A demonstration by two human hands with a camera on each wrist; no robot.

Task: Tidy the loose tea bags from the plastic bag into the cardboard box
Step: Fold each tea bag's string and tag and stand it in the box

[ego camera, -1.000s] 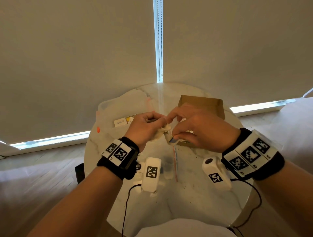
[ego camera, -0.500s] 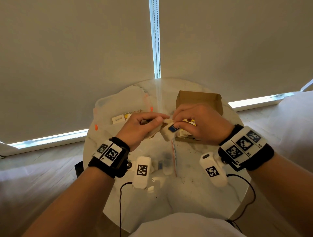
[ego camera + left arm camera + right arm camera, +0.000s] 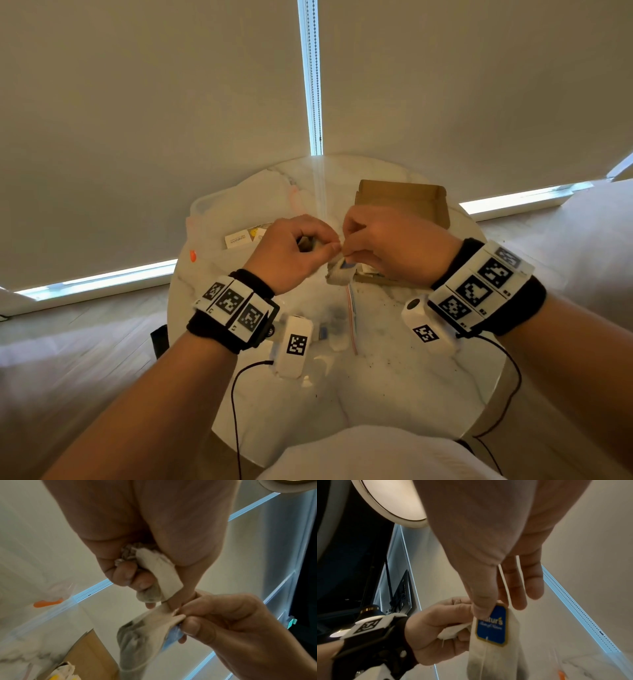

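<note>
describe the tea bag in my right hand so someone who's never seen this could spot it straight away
Above the round marble table, in front of the cardboard box, the right hand pinches a tea bag by its top. Unlike the bags bunched in the left hand, it hangs free, showing a blue tag.

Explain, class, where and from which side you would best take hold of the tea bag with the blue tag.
Probably at its flat top edge, from above, where the right hand already pinches the tea bag beside its blue tag. The top is thin and flat, so thumb and finger can close on both faces, while the filled lower part hangs free and soft. The left hand grips other bags.
</note>
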